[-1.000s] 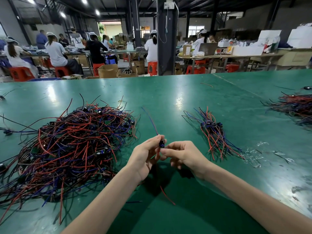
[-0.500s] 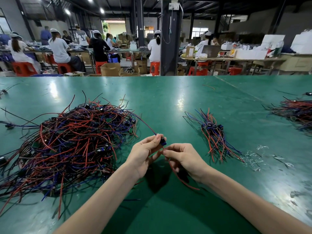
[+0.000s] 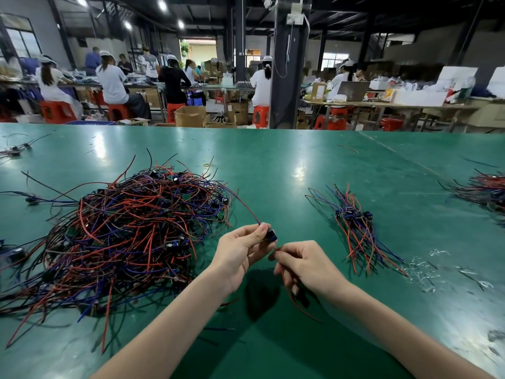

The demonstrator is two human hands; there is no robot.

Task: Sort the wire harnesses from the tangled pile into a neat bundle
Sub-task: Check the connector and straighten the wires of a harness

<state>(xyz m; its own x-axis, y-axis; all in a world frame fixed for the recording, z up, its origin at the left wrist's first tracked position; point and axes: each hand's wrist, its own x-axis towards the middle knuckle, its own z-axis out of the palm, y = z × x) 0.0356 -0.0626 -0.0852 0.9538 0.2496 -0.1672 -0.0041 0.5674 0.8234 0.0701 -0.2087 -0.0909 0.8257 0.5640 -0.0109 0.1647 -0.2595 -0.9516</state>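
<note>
Well, the wire harness (image 3: 270, 234) is up over the counter (image 3: 273, 165), between the tangled pile (image 3: 123, 236) and the neat bundle (image 3: 355, 228). It slants, with one red end going up-left to the pile and one coming down toward me. My left grip (image 3: 240, 253) pinches its black plug. My right grip (image 3: 303, 265) pinches its red wire.

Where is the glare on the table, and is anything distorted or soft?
Head view: ceiling lights leave two white glare patches on the green table, left and centre; the left hand and right hand cast a dark shadow just below them; the wide lens stretches the edges; background workers look soft.
</note>
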